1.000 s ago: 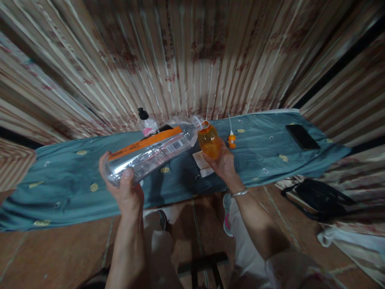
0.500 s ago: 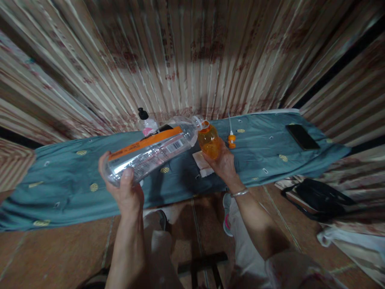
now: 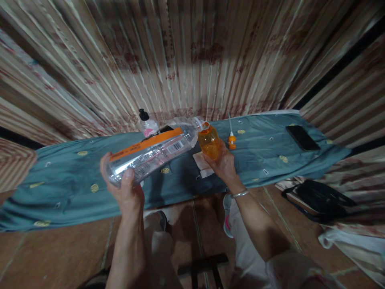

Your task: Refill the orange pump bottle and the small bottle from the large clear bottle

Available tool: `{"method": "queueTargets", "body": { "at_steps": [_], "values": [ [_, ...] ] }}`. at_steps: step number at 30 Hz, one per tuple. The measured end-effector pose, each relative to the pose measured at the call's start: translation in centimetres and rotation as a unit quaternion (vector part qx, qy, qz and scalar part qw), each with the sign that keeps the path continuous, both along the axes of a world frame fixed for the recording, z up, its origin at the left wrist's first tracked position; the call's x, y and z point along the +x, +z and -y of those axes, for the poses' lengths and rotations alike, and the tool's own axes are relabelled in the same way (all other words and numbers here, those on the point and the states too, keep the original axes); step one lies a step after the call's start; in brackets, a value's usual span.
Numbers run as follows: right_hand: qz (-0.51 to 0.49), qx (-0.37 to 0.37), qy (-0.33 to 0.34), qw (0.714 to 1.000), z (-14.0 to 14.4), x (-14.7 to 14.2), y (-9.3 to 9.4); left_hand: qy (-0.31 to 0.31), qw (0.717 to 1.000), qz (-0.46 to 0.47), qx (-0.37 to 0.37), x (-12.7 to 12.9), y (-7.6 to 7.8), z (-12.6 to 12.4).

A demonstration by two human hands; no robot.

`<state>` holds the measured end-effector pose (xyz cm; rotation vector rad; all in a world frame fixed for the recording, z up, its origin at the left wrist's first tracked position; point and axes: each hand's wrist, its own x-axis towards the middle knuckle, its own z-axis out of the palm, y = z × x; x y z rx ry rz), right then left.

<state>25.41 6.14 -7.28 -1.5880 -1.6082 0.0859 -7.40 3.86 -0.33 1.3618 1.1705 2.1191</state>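
Tipping the big clear bottle (image 3: 153, 154) with my left hand (image 3: 124, 188), I hold its mouth against the little orange bottle (image 3: 209, 141), gripped in my right hand (image 3: 224, 164) above the blue cloth (image 3: 60, 180) (its spray top (image 3: 231, 140) lies nearby). Filling isn't finished.

Striped, pleated curtain (image 3: 192, 56) with faded reddish print across the whole back, long board under a teal cloth (image 3: 270, 144) with small yellow motifs, brown tiled floor (image 3: 60, 257) below, black bag (image 3: 321, 198) at right, dim warm light
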Motion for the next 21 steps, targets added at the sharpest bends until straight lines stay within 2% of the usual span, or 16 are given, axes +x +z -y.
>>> {"method": "queueTargets", "body": {
  "at_steps": [12,21],
  "values": [
    [-0.002,-0.015,0.003,1.000,0.14,0.03,0.49,0.018,1.000,-0.005,-0.010,0.09,0.14,0.12],
    [-0.009,-0.018,0.001,1.000,0.02,0.02,0.18,0.007,1.000,0.000,-0.022,0.10,0.19,0.28]
  ]
}}
